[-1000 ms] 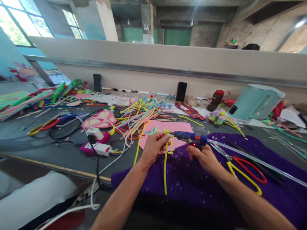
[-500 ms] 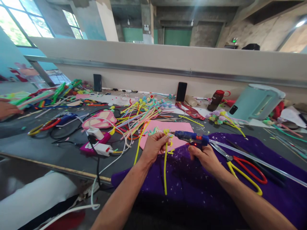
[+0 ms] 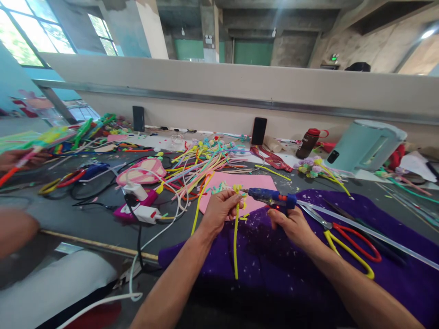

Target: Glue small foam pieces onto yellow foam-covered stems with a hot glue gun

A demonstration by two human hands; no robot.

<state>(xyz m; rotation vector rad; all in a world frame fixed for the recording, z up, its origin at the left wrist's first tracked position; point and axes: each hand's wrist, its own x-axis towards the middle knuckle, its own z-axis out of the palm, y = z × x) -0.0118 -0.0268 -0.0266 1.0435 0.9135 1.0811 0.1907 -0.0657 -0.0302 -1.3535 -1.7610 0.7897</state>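
Note:
Between the fingertips of my left hand (image 3: 221,210) is a yellow pipe cleaner (image 3: 236,246), its stem hanging down and a small curled yellow tip at the top. My right hand (image 3: 293,224) grips a blue glue gun (image 3: 272,197), whose nozzle points left at the curled tip. A long clear glue stick (image 3: 360,228) sticks out of the gun's back. Under the hands are a pink sheet (image 3: 260,182) with small scraps and a purple cloth (image 3: 291,283).
Scissors (image 3: 356,249) lie right of my right hand. A pile of pipe cleaners (image 3: 206,160), a power strip (image 3: 137,211) with cables, a bottle (image 3: 307,144) and a kettle (image 3: 365,146) stand around. A co-worker's hand (image 3: 24,160) is at far left.
The co-worker's hand at the far left has lifted colourful pipe cleaners, and more of that person's arm shows. My own hands have stayed nearly still.

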